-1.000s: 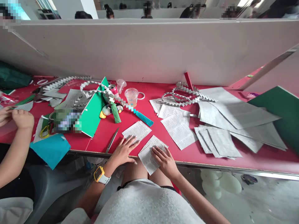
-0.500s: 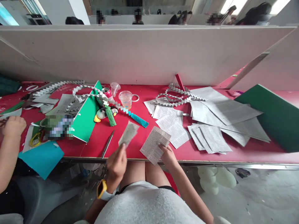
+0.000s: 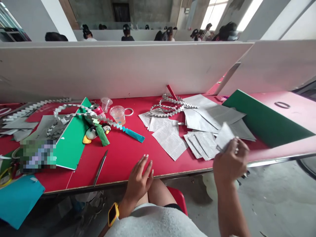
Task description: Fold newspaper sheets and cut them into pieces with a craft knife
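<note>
My right hand [image 3: 230, 159] is closed on a small piece of paper [image 3: 224, 136], raised above the right part of the table. Just left of it lies a stack of cut printed paper pieces [image 3: 201, 144], with larger paper sheets [image 3: 207, 110] behind. My left hand [image 3: 139, 181] is held at the table's front edge, fingers stretched and holding nothing. Between the hands, farther back, loose printed paper pieces [image 3: 170, 141] lie flat. To the left of my left hand rests a thin metal craft knife or similar blade [image 3: 100, 168].
Folded-paper chains [image 3: 170, 105] lie at the back. A clear plastic cup [image 3: 118, 114], a penguin toy [image 3: 91, 134] and a blue folded strip [image 3: 134, 135] stand left of centre. Green boards [image 3: 71, 141] lean at left and right. A white partition [image 3: 123, 70] closes the back.
My right hand has moved right, now holding a small paper over the stack. My left hand has let go of its paper and opened. The view has turned right.
</note>
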Demonstrator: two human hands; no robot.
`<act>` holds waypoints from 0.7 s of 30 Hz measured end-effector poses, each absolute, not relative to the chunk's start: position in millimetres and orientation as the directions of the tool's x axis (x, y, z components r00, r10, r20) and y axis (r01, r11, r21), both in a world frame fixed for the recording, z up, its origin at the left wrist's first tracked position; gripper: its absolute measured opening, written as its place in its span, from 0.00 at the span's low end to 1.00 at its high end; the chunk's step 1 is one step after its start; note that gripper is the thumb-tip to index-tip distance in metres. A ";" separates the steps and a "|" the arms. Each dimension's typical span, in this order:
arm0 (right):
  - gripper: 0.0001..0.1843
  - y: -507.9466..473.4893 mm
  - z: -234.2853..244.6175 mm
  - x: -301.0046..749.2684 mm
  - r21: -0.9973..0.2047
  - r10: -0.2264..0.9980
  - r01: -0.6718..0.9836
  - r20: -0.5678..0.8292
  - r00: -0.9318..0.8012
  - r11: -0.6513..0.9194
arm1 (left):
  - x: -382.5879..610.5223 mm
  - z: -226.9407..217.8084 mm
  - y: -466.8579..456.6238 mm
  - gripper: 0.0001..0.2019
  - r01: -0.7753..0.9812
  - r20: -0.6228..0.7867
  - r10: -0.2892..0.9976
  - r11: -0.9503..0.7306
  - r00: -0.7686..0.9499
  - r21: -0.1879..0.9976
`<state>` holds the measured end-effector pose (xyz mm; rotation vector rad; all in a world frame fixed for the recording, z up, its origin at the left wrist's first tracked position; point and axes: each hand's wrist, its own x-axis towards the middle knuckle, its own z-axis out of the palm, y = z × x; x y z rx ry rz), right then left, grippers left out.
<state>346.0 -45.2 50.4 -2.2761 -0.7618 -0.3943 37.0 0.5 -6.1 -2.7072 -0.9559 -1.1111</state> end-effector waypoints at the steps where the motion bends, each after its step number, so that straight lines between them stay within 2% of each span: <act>1: 0.31 -44.1 49.9 362.0 -0.463 0.454 0.646 0.465 0.760 -0.606 | 37.5 -8.3 1.7 0.19 0.616 0.656 0.569 -0.763 0.496 0.196; 3: 0.31 -32.9 38.2 382.9 -0.438 0.595 0.663 0.302 0.745 -0.607 | 39.6 -12.4 4.4 0.17 0.680 0.642 0.636 -0.695 0.427 0.235; 4: 0.32 -24.3 28.2 387.4 -0.451 0.620 0.654 0.245 0.745 -0.608 | 40.4 -13.8 5.4 0.17 0.695 0.630 0.657 -0.675 0.413 0.248; 6: 0.40 -6.3 5.2 385.2 -0.479 0.682 0.648 0.129 0.720 -0.592 | 39.7 -15.2 6.6 0.18 0.708 0.602 0.688 -0.652 0.404 0.270; 8: 0.45 8.1 -15.6 368.9 -0.480 0.740 0.732 0.224 0.634 -0.483 | 34.6 -15.6 6.7 0.19 0.714 0.590 0.709 -0.635 0.387 0.295; 10: 0.43 17.3 -31.1 341.5 -0.436 0.842 0.867 0.351 0.411 -0.242 | 25.4 -16.2 6.3 0.20 0.729 0.588 0.730 -0.605 0.349 0.319; 12: 0.40 21.7 -42.5 308.7 -0.363 0.922 0.929 0.334 0.199 -0.069 | 13.5 -17.2 5.9 0.20 0.753 0.595 0.742 -0.573 0.308 0.324; 14: 0.34 22.0 -52.9 278.5 -0.307 0.962 0.952 0.263 0.066 0.018 | 0.6 -17.8 5.3 0.20 0.775 0.599 0.750 -0.545 0.281 0.319; 16: 0.27 19.1 -63.7 257.2 -0.256 0.965 0.963 0.260 -0.015 0.084 | -12.1 -17.3 3.9 0.20 0.789 0.605 0.752 -0.528 0.261 0.316; 21: 0.23 11.2 -94.7 246.6 -0.124 0.910 0.981 0.406 -0.088 0.150 | -36.6 -19.9 -1.8 0.21 0.823 0.628 0.751 -0.480 0.206 0.304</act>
